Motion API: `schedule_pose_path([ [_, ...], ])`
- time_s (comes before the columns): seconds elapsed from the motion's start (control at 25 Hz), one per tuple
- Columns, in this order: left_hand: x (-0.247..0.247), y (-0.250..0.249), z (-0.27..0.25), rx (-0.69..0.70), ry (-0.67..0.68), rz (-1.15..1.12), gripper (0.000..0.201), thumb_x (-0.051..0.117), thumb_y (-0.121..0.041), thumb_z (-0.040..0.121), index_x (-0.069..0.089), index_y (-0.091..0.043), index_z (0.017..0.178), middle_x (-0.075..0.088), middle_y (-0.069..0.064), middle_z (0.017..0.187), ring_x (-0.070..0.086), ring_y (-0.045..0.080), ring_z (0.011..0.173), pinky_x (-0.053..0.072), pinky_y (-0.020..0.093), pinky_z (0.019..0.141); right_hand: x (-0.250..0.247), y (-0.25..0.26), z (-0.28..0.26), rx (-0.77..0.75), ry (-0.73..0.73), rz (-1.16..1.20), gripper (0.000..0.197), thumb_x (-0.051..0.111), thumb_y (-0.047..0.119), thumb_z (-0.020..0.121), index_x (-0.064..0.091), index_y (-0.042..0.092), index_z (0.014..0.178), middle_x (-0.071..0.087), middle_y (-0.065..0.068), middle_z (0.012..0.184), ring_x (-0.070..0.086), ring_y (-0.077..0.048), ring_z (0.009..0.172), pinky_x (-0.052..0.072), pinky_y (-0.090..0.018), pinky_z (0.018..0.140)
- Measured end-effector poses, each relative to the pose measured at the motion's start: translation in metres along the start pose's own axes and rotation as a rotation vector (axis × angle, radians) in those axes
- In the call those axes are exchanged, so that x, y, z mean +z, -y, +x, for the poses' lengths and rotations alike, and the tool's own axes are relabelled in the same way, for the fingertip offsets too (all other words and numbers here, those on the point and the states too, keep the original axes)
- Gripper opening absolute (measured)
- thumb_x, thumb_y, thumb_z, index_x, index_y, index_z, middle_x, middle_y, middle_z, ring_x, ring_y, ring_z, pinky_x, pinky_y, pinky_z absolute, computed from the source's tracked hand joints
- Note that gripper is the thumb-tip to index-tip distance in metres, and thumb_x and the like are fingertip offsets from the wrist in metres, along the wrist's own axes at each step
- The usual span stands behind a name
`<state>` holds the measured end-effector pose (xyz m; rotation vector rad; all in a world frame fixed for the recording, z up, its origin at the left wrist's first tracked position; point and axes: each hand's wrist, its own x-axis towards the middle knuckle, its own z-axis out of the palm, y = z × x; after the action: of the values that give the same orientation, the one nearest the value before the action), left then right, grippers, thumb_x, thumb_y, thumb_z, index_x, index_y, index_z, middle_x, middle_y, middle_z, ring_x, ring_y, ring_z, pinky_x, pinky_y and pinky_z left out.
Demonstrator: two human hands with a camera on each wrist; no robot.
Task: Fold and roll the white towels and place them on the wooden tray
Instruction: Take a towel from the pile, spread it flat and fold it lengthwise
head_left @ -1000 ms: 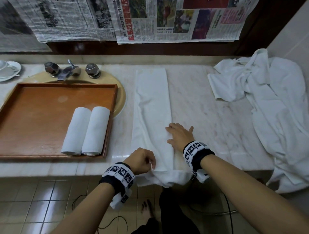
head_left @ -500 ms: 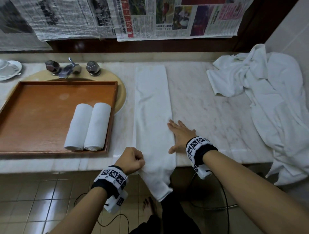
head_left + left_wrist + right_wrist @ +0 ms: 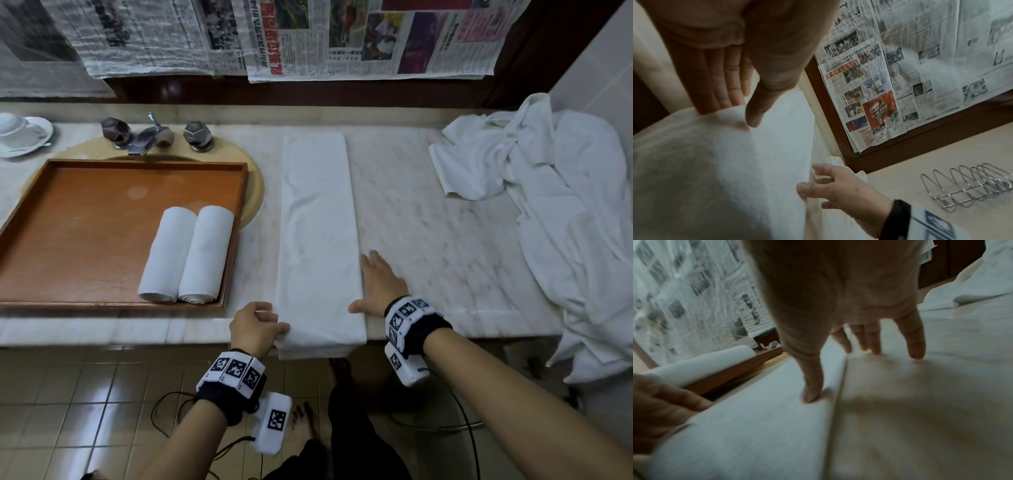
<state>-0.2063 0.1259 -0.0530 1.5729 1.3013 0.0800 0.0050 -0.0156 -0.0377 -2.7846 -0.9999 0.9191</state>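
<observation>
A long folded white towel (image 3: pixel 318 240) lies front to back on the marble counter (image 3: pixel 428 240), its near end just over the front edge. My left hand (image 3: pixel 274 329) pinches the towel's near left corner, thumb on top (image 3: pixel 754 112) and fingers beneath. My right hand (image 3: pixel 366 284) lies flat with straight fingers on the counter along the towel's right edge. Its thumb (image 3: pixel 813 394) presses on that edge. To the left, the wooden tray (image 3: pixel 85 233) holds two rolled white towels (image 3: pixel 186 253) side by side at its near right corner.
A heap of loose white towels (image 3: pixel 565 222) covers the counter's right end and hangs over the edge. The tray sits across a sink (image 3: pixel 255 185) with a tap (image 3: pixel 150 137). A cup and saucer (image 3: pixel 20 135) stand far left. Newspaper (image 3: pixel 342 37) covers the back wall.
The towel's near end, bunched and then hanging off the counter, now lies squared at the front edge. My right hand slid off the towel to its right edge.
</observation>
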Motion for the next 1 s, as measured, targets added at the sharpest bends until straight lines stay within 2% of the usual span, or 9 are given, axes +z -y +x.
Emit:
schedule_pose_path([
  [0.08, 0.002, -0.001, 0.001, -0.069, -0.026, 0.027, 0.028, 0.088, -0.014, 0.065, 0.069, -0.018, 0.087, 0.071, 0.000, 0.084, 0.069, 0.017, 0.078, 0.059, 0.034, 0.076, 0.013, 0.005, -0.015, 0.074, -0.096, -0.002, 0.059, 0.068, 0.049, 0.081, 0.048, 0.012, 0.122, 0.045, -0.009, 0.131, 0.046, -0.028, 0.120, 0.044, -0.043, 0.091],
  [0.16, 0.004, -0.003, 0.001, -0.085, -0.040, 0.083, 0.020, 0.087, -0.018, 0.067, 0.069, -0.022, 0.076, 0.071, 0.000, 0.081, 0.068, 0.018, 0.079, 0.059, 0.036, 0.080, 0.025, 0.007, -0.025, 0.131, -0.067, 0.002, 0.042, 0.059, 0.051, 0.087, 0.056, 0.013, 0.104, 0.058, -0.006, 0.112, 0.057, -0.027, 0.101, 0.047, -0.037, 0.082],
  [0.32, 0.004, -0.005, 0.003, -0.113, -0.052, 0.181, 0.012, 0.081, -0.023, 0.075, 0.070, -0.023, 0.072, 0.071, 0.002, 0.083, 0.066, 0.022, 0.085, 0.056, 0.038, 0.086, 0.026, 0.006, -0.029, 0.180, -0.060, 0.103, 0.035, 0.058, 0.046, 0.090, 0.063, 0.012, 0.099, 0.063, -0.005, 0.105, 0.061, -0.026, 0.095, 0.050, -0.035, 0.080],
  [0.48, 0.004, -0.009, 0.008, -0.100, 0.041, 0.249, 0.013, 0.070, -0.019, 0.084, 0.065, -0.019, 0.072, 0.069, 0.005, 0.085, 0.065, 0.025, 0.086, 0.056, 0.040, 0.085, 0.028, 0.000, -0.027, 0.201, -0.073, 0.221, 0.028, 0.063, 0.048, 0.085, 0.061, 0.021, 0.086, 0.065, 0.001, 0.096, 0.062, -0.021, 0.086, 0.053, -0.035, 0.078],
  [0.56, 0.004, -0.011, 0.010, -0.115, 0.061, 0.244, 0.015, 0.069, -0.018, 0.085, 0.064, -0.017, 0.070, 0.067, 0.006, 0.085, 0.066, 0.026, 0.087, 0.056, 0.040, 0.085, 0.029, 0.002, -0.028, 0.212, -0.085, 0.219, 0.029, 0.064, 0.049, 0.084, 0.057, 0.022, 0.093, 0.062, 0.001, 0.102, 0.060, -0.021, 0.090, 0.052, -0.036, 0.079],
  [0.68, 0.003, -0.012, 0.011, -0.142, 0.061, 0.199, 0.013, 0.072, -0.018, 0.082, 0.067, -0.015, 0.070, 0.069, 0.007, 0.082, 0.068, 0.026, 0.080, 0.059, 0.041, 0.080, 0.029, 0.020, -0.028, 0.188, -0.188, 0.080, 0.050, 0.063, 0.043, 0.086, 0.043, 0.018, 0.124, 0.042, -0.006, 0.125, 0.048, -0.027, 0.112, 0.047, -0.043, 0.087],
  [0.8, 0.002, -0.014, 0.011, -0.161, 0.044, 0.149, 0.012, 0.074, -0.021, 0.081, 0.071, -0.012, 0.074, 0.070, 0.006, 0.080, 0.068, 0.023, 0.074, 0.060, 0.036, 0.076, 0.021, 0.053, -0.018, -0.123, -0.278, 0.071, 0.046, 0.059, 0.029, 0.091, 0.043, 0.019, 0.133, 0.036, -0.003, 0.136, 0.040, -0.026, 0.122, 0.043, -0.043, 0.095],
  [0.92, 0.002, -0.013, 0.010, -0.178, 0.022, 0.113, 0.013, 0.075, -0.021, 0.081, 0.071, -0.013, 0.072, 0.071, 0.008, 0.078, 0.069, 0.024, 0.071, 0.060, 0.039, 0.074, 0.014, 0.086, 0.000, -0.593, -0.112, -0.118, 0.036, 0.054, 0.011, 0.094, 0.054, 0.021, 0.129, 0.041, 0.003, 0.141, 0.040, -0.023, 0.122, 0.044, -0.042, 0.092],
  [1.0, 0.002, -0.014, 0.009, -0.191, 0.026, 0.102, 0.013, 0.075, -0.020, 0.081, 0.069, -0.012, 0.072, 0.071, 0.010, 0.079, 0.070, 0.026, 0.072, 0.061, 0.040, 0.072, 0.010, 0.105, 0.012, -0.763, -0.003, -0.379, 0.040, 0.055, 0.005, 0.092, 0.056, 0.023, 0.128, 0.041, 0.002, 0.142, 0.039, -0.024, 0.123, 0.044, -0.041, 0.089],
])
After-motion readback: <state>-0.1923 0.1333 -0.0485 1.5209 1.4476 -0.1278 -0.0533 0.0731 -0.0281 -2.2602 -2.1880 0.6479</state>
